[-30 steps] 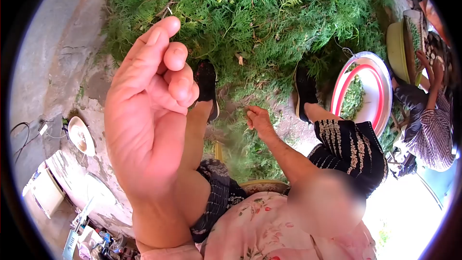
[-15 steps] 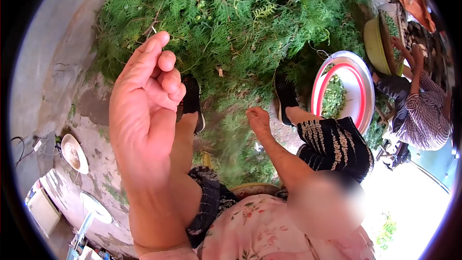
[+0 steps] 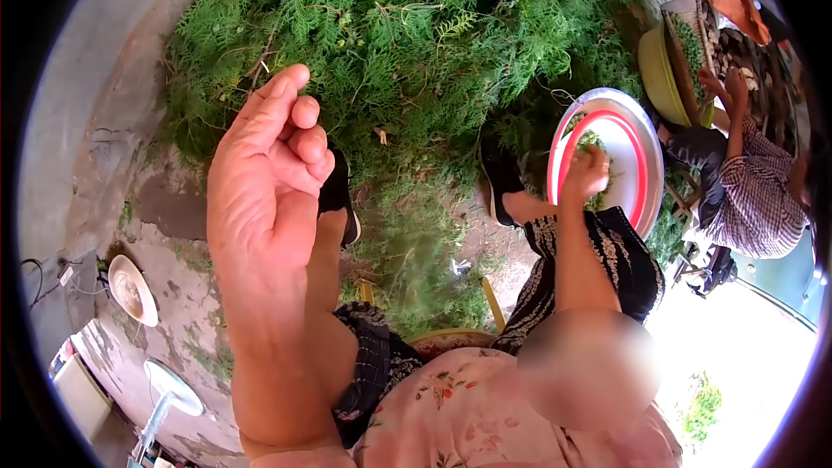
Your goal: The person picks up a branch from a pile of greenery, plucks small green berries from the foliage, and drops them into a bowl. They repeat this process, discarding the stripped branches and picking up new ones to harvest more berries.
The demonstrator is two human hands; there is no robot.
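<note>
My left hand [image 3: 269, 165] is raised close to the camera, palm toward me. Its thumb and index finger press together in a pinch, the other fingers curled. Whatever may be between the fingertips is hidden. Behind it lies a large pile of green conifer sprigs [image 3: 390, 43]. My right hand [image 3: 588, 173] is over a metal basin [image 3: 639, 97] with a red ring inside, its fingers curled. I cannot make out what it holds, if anything. Green leafy bits [image 3: 596, 201] in the basin are partly covered by this hand.
At right a co-worker's hands [image 3: 726, 91] are beside a yellow-green tub [image 3: 656, 78] and a basket of greens [image 3: 689, 45]. A stool [image 3: 451, 340] is under me. A straw hat [image 3: 132, 290] and a white fan [image 3: 173, 386] stand at left.
My right hand has moved from low between my knees to the right, over the basin. My left hand keeps its pinch in nearly the same place. The view has shifted slightly.
</note>
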